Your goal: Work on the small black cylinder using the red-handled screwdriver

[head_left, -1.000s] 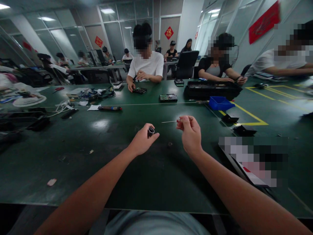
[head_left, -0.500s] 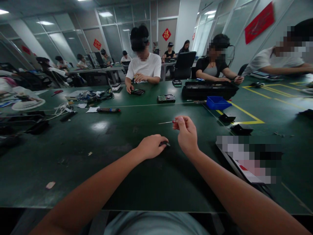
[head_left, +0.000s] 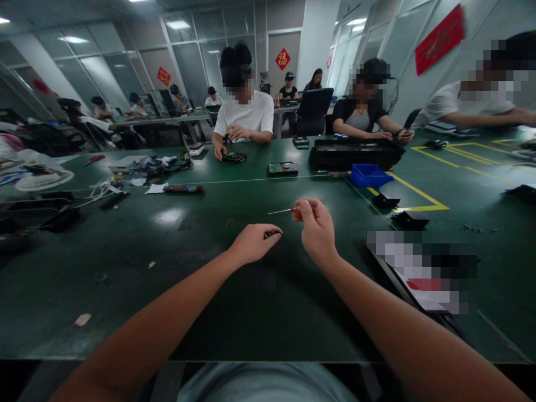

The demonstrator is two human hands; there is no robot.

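My right hand [head_left: 317, 230] is closed round a thin screwdriver [head_left: 293, 211]; a bit of red shows at its grip and its slim metal shaft points left. To its left and slightly lower, my left hand [head_left: 252, 242] is curled over a small dark piece [head_left: 271, 234], pinched between thumb and fingers. Most of that piece is hidden, so its kind cannot be made out. The screwdriver's tip is above the left hand's fingers and apart from them.
On the green table [head_left: 234, 312] lie a pen-shaped tool [head_left: 183, 189], a circuit-board device [head_left: 282, 168], a blue bin [head_left: 371, 175], a long black housing [head_left: 355, 154] and black pieces [head_left: 410, 219]. A blurred-out flat item [head_left: 419, 273] lies right. Across the table, a person [head_left: 245, 114] handles a device.
My left hand has risen a little with the small dark piece, which is now more covered by the fingers. My right hand keeps its hold on the screwdriver; the view has shifted slightly.
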